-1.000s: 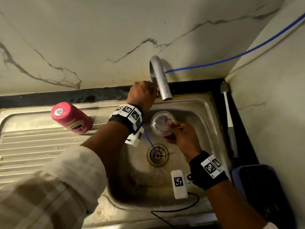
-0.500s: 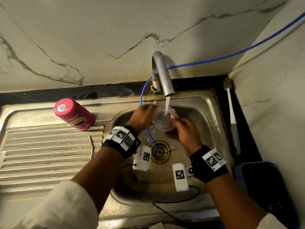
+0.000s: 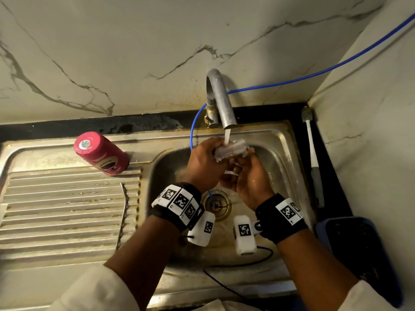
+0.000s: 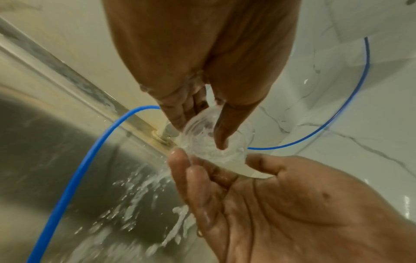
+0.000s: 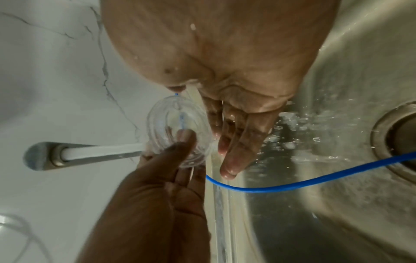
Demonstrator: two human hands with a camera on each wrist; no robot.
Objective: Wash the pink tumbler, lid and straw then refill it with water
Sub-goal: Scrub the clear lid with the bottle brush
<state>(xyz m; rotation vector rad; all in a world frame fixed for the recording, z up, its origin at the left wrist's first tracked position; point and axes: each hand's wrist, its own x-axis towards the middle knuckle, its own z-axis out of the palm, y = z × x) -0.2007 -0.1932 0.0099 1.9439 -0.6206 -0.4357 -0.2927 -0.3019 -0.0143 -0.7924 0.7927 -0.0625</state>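
Note:
The clear round lid (image 3: 231, 149) is held on edge under the running tap (image 3: 222, 102), and water (image 3: 227, 135) strikes it. My left hand (image 3: 213, 148) pinches it, thumb (image 4: 225, 131) on its face and fingers behind. My right hand (image 3: 246, 157) holds its rim from the other side between thumb (image 4: 263, 160) and fingertips (image 4: 180, 160), palm turned up. In the right wrist view the lid (image 5: 166, 121) shows wet. The pink tumbler (image 3: 101, 153) lies on its side on the drainboard, untouched. A thin rod-like thing (image 3: 123, 212) lies on the drainboard ribs.
Both hands are over the steel sink basin (image 3: 161, 176), above the drain (image 3: 216, 204). A blue tube (image 3: 193, 131) runs from the wall into the drain. A bottle brush (image 3: 313, 158) lies on the counter at right, and a dark container (image 3: 359, 254) stands at the near right.
My left hand left the tap handle and came down to the lid. Water now runs. The lid, held flat by the right hand alone before, is tipped on edge under the stream.

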